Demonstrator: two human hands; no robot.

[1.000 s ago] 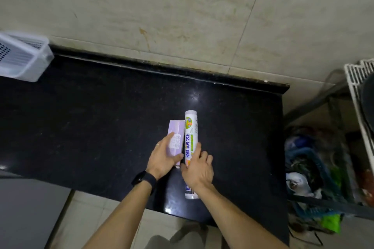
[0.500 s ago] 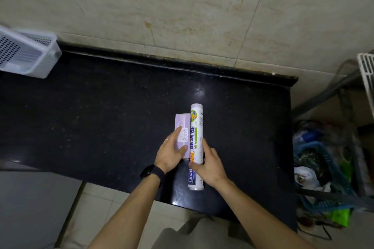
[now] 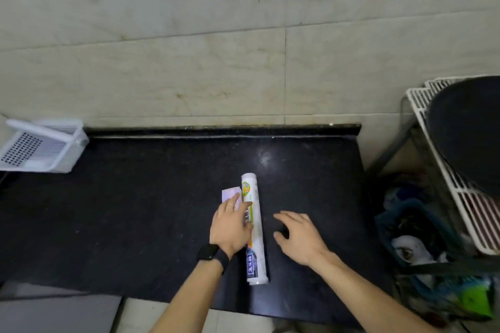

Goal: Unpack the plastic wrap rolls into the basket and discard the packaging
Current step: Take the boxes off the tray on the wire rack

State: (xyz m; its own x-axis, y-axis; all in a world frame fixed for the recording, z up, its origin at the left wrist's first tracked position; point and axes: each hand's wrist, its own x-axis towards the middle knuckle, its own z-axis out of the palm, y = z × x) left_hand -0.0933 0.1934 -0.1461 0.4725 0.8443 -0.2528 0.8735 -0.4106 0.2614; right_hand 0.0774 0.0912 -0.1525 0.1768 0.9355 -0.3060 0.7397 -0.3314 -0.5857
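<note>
Your left hand (image 3: 230,227) lay flat across box (image 3: 229,193) and roll (image 3: 258,240); your right hand (image 3: 300,238), fingers spread, held nothing. The roll's near end lay close to the surface (image 3: 135,211) edge.

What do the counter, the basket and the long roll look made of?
The counter looks like polished dark stone, perhaps granite: fine speckles, a glare spot. The basket looks like white matte plastic, with rows of small holes. The roll seems sleeved in printed plastic film, faintly shiny.
</note>
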